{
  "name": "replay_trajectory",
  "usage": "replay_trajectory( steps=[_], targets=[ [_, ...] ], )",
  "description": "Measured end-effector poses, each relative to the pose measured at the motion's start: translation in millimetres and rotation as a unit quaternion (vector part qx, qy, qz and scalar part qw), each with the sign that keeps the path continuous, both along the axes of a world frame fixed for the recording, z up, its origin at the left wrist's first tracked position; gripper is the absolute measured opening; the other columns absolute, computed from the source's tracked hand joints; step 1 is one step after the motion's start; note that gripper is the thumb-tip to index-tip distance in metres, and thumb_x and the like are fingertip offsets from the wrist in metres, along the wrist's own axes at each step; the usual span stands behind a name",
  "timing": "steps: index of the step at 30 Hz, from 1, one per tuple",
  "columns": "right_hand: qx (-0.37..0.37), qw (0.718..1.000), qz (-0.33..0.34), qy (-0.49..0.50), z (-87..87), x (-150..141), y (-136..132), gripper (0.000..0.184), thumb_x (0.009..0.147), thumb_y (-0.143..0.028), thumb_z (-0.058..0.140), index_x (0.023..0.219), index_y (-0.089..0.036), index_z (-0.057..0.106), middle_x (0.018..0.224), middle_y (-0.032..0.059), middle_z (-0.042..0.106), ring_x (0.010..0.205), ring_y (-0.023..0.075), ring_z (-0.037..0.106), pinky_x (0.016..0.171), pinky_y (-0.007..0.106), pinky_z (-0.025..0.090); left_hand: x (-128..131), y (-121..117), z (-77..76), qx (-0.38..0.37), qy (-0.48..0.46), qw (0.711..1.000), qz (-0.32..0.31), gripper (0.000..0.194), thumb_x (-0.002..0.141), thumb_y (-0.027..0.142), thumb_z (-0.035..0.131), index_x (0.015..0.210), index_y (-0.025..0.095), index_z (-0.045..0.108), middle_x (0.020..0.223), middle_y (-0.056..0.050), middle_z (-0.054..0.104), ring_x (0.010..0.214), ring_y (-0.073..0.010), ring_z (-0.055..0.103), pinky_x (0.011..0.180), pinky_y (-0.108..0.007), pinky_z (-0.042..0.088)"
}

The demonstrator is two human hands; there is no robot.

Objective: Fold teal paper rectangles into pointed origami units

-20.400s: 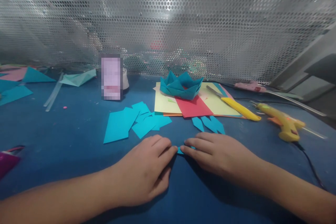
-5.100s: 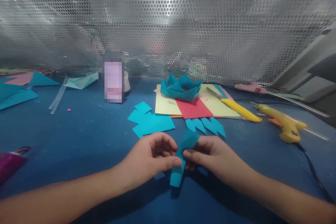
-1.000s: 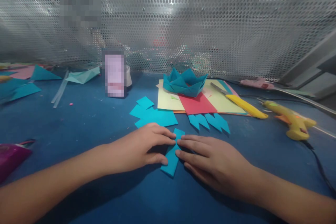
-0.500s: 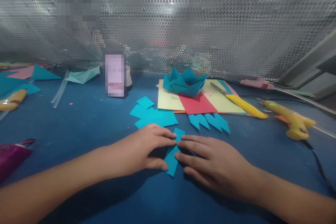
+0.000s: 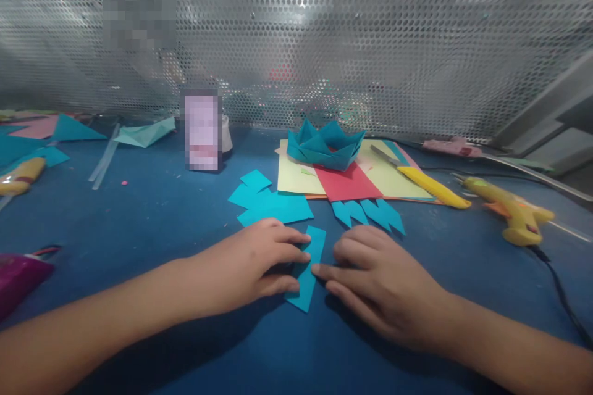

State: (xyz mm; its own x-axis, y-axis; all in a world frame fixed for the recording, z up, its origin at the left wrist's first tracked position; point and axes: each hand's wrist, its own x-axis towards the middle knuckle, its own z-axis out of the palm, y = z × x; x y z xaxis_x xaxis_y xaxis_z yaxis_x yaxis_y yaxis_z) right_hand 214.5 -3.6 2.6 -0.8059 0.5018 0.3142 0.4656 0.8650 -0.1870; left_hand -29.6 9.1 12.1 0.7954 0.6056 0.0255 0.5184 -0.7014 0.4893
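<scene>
A folded strip of blue paper [image 5: 311, 284] lies on the table between my hands, its lower end cut at a slant. My left hand [image 5: 252, 259] rests over its left side, fingers stretched out and their tips on the paper. From the right, my right hand [image 5: 384, 278] touches the strip's edge with one outstretched fingertip; its upper fingers are bent and off the paper. Neither hand grips anything. Just beyond lie flat pieces of blue paper [image 5: 278, 207] and several small blue paper pieces with pointed ends [image 5: 382, 215].
A folded blue paper crown shape [image 5: 327, 145] and a red sheet [image 5: 349, 184] sit on stacked coloured paper [image 5: 296, 178]. A yellow knife [image 5: 428, 185] and yellow glue gun [image 5: 521, 213] lie to the right. A blurred phone [image 5: 202, 133] stands at the back before a perforated metal panel [image 5: 296, 31].
My right hand's upper fingers have drawn back off the strip and bent, leaving one fingertip at its edge. My left thumb has shifted slightly right onto the paper.
</scene>
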Motion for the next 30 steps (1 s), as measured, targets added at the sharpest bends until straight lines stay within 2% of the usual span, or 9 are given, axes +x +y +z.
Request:
replay_trajectory(
  steps=[5, 10, 13, 17, 20, 22, 25, 27, 30],
  targets=[
    [0.087, 0.991, -0.096, -0.038, -2.2, 5, 12, 0.033, 0.097, -0.027, 0.04, 0.103, -0.016, 0.07, 0.073, 0.0056, 0.056, 0.072, 0.0207, 0.044, 0.069, 0.036, 0.032, 3, -1, 3.2, 0.02, 0.021, 0.999, -0.015, 0.03, 0.087, 0.018, 0.061, 0.117, 0.02, 0.062, 0.135, -0.007, 0.054, 0.113, -0.0271, 0.05, 0.094, -0.043, 0.043],
    [0.129, 0.987, -0.091, -0.041, -5.7, 4, 15, 0.036, 0.099, -0.026, 0.036, 0.099, -0.012, 0.07, 0.072, 0.0055, 0.057, 0.071, 0.0202, 0.044, 0.067, 0.035, 0.031, 3, 1, 4.1, 0.017, 0.014, 1.0, -0.021, 0.028, 0.084, 0.02, 0.066, 0.111, 0.023, 0.066, 0.135, -0.006, 0.055, 0.108, -0.027, 0.052, 0.091, -0.041, 0.044],
    [0.101, 0.994, -0.048, -0.023, -3.4, 0, 8, 0.036, 0.099, -0.024, 0.034, 0.095, -0.013, 0.069, 0.07, 0.0043, 0.057, 0.071, 0.0193, 0.044, 0.067, 0.034, 0.032, 3, 2, 3.6, -0.028, -0.007, 1.0, 0.003, 0.032, 0.078, 0.023, 0.074, 0.109, 0.024, 0.064, 0.133, -0.006, 0.056, 0.109, -0.0254, 0.052, 0.09, -0.038, 0.045],
    [-0.014, 0.997, 0.074, -0.007, 3.7, -4, -9, 0.03, 0.098, -0.021, 0.039, 0.085, -0.017, 0.066, 0.076, 0.0007, 0.06, 0.071, 0.0156, 0.045, 0.07, 0.031, 0.033, 3, 2, 3.2, -0.082, -0.02, 0.996, 0.039, 0.031, 0.073, 0.025, 0.079, 0.099, 0.022, 0.062, 0.131, -0.005, 0.057, 0.111, -0.0242, 0.051, 0.09, -0.035, 0.045],
    [-0.068, 0.991, 0.112, -0.014, 8.4, -5, -17, 0.023, 0.097, -0.024, 0.042, 0.095, -0.017, 0.064, 0.079, 0.0, 0.062, 0.073, 0.0155, 0.045, 0.07, 0.031, 0.034, 4, 3, 2.8, -0.085, -0.016, 0.995, 0.043, 0.031, 0.071, 0.025, 0.079, 0.097, 0.021, 0.061, 0.131, -0.005, 0.057, 0.11, -0.0246, 0.052, 0.089, -0.036, 0.046],
    [-0.09, 0.988, 0.12, -0.019, 9.8, -4, -17, 0.023, 0.096, -0.026, 0.044, 0.104, -0.017, 0.063, 0.083, 0.0018, 0.062, 0.077, 0.0165, 0.047, 0.074, 0.031, 0.036, 4, 3, 1.9, -0.078, -0.018, 0.996, 0.038, 0.035, 0.071, 0.027, 0.08, 0.099, 0.021, 0.06, 0.132, -0.006, 0.056, 0.111, -0.0252, 0.051, 0.091, -0.038, 0.045],
    [-0.103, 0.989, 0.11, 0.008, 8.8, -1, -9, 0.021, 0.094, -0.024, 0.048, 0.107, -0.019, 0.063, 0.095, 0.005, 0.061, 0.089, 0.0184, 0.051, 0.086, 0.035, 0.037, 4, 2, -0.1, -0.073, -0.039, 0.996, 0.029, 0.046, 0.071, 0.034, 0.079, 0.11, 0.022, 0.056, 0.134, -0.008, 0.051, 0.122, -0.0279, 0.045, 0.1, -0.043, 0.038],
    [-0.083, 0.993, 0.069, 0.046, 6.2, 0, -3, 0.021, 0.093, -0.021, 0.047, 0.103, -0.019, 0.065, 0.099, 0.0064, 0.061, 0.096, 0.0192, 0.051, 0.09, 0.036, 0.037, 4, 0, -1.4, -0.082, -0.065, 0.994, 0.044, 0.059, 0.07, 0.037, 0.079, 0.119, 0.022, 0.05, 0.135, -0.01, 0.047, 0.126, -0.0295, 0.04, 0.103, -0.046, 0.036],
    [-0.034, 0.997, 0.012, 0.065, 2.0, -1, 4, 0.023, 0.095, -0.02, 0.044, 0.105, -0.018, 0.065, 0.104, 0.0077, 0.063, 0.1, 0.0192, 0.053, 0.09, 0.036, 0.041, 6, -4, -3.1, -0.099, -0.094, 0.988, 0.074, 0.076, 0.067, 0.036, 0.079, 0.13, 0.024, 0.038, 0.132, -0.012, 0.044, 0.119, -0.0291, 0.046, 0.098, -0.048, 0.041]
  ],
)
